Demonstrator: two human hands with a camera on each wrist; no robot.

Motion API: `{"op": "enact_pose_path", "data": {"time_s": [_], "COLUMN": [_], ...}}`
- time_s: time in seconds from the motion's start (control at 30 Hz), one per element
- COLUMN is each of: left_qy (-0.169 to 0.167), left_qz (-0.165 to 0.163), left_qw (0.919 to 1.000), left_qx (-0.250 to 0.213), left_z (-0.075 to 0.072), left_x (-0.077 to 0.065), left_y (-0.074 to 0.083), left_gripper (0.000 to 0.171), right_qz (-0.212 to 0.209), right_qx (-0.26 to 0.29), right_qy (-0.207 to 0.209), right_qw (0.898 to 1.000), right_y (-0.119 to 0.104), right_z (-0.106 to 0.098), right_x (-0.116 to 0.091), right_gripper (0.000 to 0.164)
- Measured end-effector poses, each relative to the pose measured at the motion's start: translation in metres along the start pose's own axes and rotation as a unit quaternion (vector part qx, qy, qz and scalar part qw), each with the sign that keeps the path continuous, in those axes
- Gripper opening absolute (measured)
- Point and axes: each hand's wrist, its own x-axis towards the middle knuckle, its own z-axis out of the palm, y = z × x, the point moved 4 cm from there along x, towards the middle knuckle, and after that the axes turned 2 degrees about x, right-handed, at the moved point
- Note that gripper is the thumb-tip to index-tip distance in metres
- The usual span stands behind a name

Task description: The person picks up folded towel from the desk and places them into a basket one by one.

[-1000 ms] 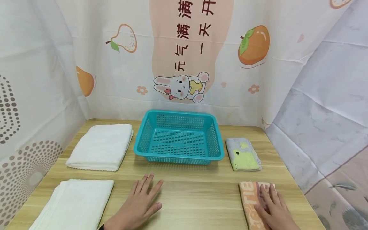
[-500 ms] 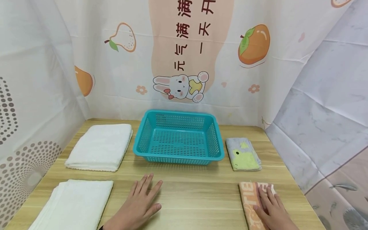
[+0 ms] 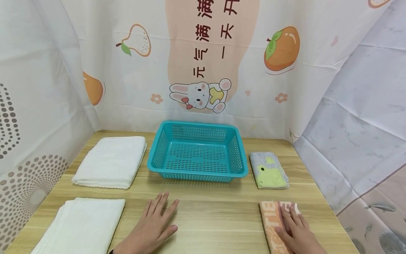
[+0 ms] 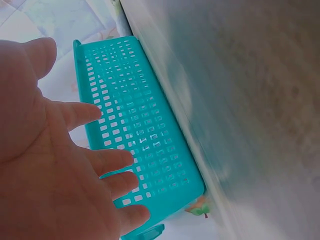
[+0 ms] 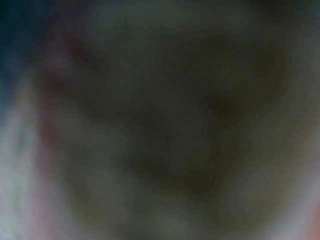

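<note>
In the head view my right hand [image 3: 297, 231] rests with extended fingers on a folded orange towel [image 3: 269, 222] with pale lettering, at the front right of the table. The towel's near end runs out of view. My left hand [image 3: 149, 224] lies on the bare wood left of centre, fingers spread, holding nothing. A teal perforated basket [image 3: 198, 176] stands beyond it with nothing inside. In the left wrist view the left hand [image 4: 65, 150] shows spread fingers before the basket [image 4: 135, 115]. The right wrist view is too dark and blurred to read.
Two folded white towels, a rear one [image 3: 111, 162] and a front one [image 3: 84, 225], lie at the left. A small grey towel [image 3: 269, 171] with a yellow-green animal lies right of the basket. Patterned curtains [image 3: 133, 81] hang around the wooden table [image 3: 209, 211].
My right hand and the orange towel have shifted slightly left. The left hand, the basket and the other towels stay where they were.
</note>
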Motion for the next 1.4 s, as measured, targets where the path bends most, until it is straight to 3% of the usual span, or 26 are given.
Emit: {"op": "enact_pose_path", "data": {"time_s": [0.57, 1.17, 1.4], "left_qy": [0.002, 0.018, 0.014], "left_qz": [0.0, 0.013, 0.012], "left_qw": [1.0, 0.9998, 0.9998], "left_qx": [-0.008, 0.001, 0.002], "left_z": [0.002, 0.004, 0.004], "left_x": [-0.001, -0.001, -0.001], "left_y": [0.0, 0.001, 0.001], "left_gripper": [0.06, 0.057, 0.057], "right_qz": [0.0, -0.041, -0.045], "right_qx": [-0.036, -0.064, -0.069], "right_qy": [-0.02, 0.01, -0.015], "right_qw": [0.999, 0.997, 0.996], "right_y": [-0.013, -0.036, -0.04], "right_z": [0.009, 0.018, 0.022], "right_x": [0.005, 0.004, 0.004], "right_gripper": [0.082, 0.074, 0.062]}}
